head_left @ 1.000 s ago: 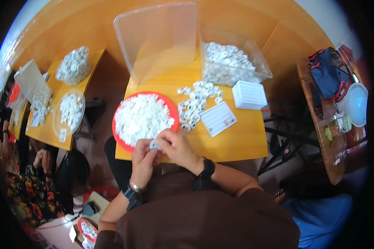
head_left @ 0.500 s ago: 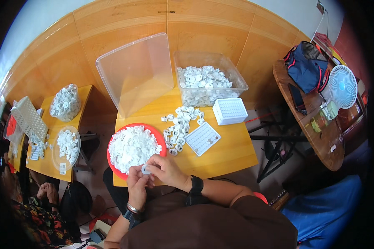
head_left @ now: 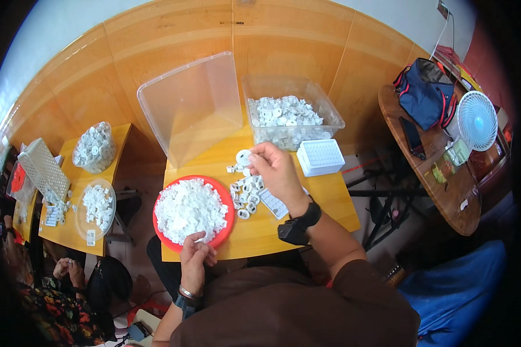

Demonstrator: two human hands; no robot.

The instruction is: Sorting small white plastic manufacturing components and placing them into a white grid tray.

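Left hand (head_left: 194,258) at the near rim of a red tray (head_left: 228,199) heaped with white pieces (head_left: 190,207), fingers half-curled; whether it grips anything cannot be told. Beyond, the right hand (head_left: 279,176) pinches a white disc (head_left: 243,157) above scattered ring-shaped parts (head_left: 249,188). Farthest, a clear bin (head_left: 330,122) of white parts (head_left: 286,111).

A head-worn fisheye looks down and forward over the table (head_left: 337,203).

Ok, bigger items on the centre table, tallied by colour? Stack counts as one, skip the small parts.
Red: 1 (round tray)
Clear: 2 (bin, standing panel)
White: 2 (stack, flat tray, partly hidden)
Total: 5
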